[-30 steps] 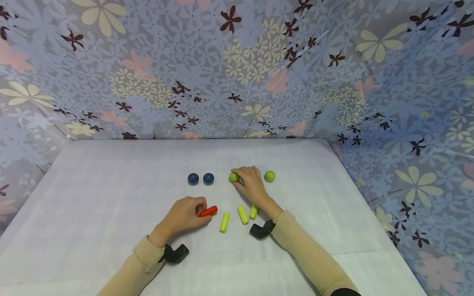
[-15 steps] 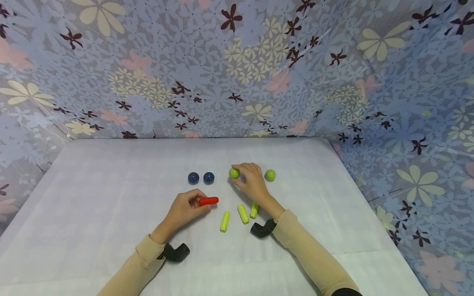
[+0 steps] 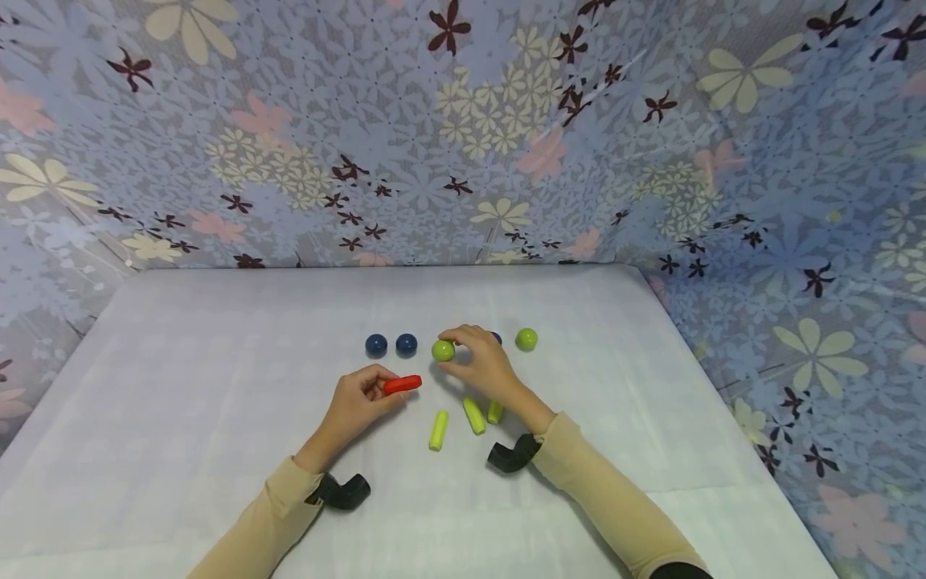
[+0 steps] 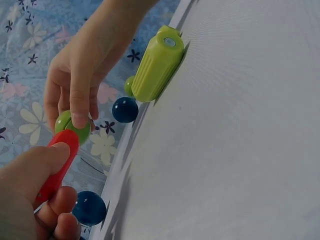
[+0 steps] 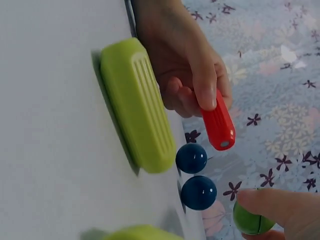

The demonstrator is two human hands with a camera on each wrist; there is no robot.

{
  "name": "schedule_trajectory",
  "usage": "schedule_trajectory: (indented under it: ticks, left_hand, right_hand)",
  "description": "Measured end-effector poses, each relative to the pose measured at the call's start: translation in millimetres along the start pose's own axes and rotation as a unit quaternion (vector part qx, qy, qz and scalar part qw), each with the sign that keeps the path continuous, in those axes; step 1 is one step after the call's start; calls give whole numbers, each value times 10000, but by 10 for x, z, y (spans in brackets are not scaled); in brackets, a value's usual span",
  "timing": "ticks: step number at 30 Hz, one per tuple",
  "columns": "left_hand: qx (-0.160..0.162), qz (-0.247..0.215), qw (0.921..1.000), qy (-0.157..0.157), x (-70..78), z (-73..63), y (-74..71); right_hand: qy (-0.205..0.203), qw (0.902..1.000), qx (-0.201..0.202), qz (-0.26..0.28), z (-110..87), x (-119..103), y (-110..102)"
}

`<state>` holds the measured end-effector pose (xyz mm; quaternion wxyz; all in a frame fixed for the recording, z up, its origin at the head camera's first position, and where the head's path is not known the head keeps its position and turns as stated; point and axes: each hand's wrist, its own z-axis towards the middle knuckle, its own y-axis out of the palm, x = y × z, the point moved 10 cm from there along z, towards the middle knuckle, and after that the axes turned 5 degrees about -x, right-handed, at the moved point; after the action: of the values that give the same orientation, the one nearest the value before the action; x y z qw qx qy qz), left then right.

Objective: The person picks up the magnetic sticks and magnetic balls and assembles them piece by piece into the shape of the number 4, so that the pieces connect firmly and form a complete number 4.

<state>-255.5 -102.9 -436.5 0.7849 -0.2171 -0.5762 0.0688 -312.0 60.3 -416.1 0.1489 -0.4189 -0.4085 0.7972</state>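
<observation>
My left hand (image 3: 359, 400) pinches a red magnetic building stick (image 3: 402, 384) between thumb and fingers, its far end pointing right. A small round disc shows in that end in the right wrist view. To the right, my right hand (image 3: 486, 366) holds a shiny green ball (image 3: 443, 351) between thumb and fingertips, raised off the table. Ball and stick are apart in the head view. Below the hands lie three yellow-green sticks: the left one (image 3: 438, 430), the middle one (image 3: 474, 416) and the right one (image 3: 495, 412), partly covered by my right wrist.
Two blue balls, the left one (image 3: 376, 346) and its neighbour (image 3: 407, 345), sit behind my left hand. Another blue ball (image 3: 496, 337) peeks out behind my right hand, beside a second green ball (image 3: 526, 338). A flower-patterned cloth (image 3: 405, 129) hangs behind the white table (image 3: 217, 362).
My left hand has lifted the red stick and moved it away from me. My right hand has picked up the green ball and shifted left, uncovering part of a blue ball.
</observation>
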Motion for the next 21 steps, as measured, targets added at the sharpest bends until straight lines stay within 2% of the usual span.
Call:
schedule_trajectory:
  ticks: [2, 7, 10, 17, 21]
  left_hand:
    - [25, -39, 10000, 50, 90, -14, -23]
    - [169, -143, 9997, 86, 101, -21, -53]
    - [269, -200, 9994, 62, 56, -19, -63]
    - [370, -168, 9992, 25, -264, 14, -5]
    - [374, -160, 9991, 154, -279, 24, 0]
  right_hand:
    - [-3, 10000, -52, 50, -9, -16, 9]
    - [-35, 9994, -211, 263, -22, -65, 40]
    - [-31, 9985, -409, 370, -24, -100, 80]
    - [-30, 9974, -570, 446, -47, -147, 123]
    - [-5, 9971, -624, 429, -63, -165, 145]
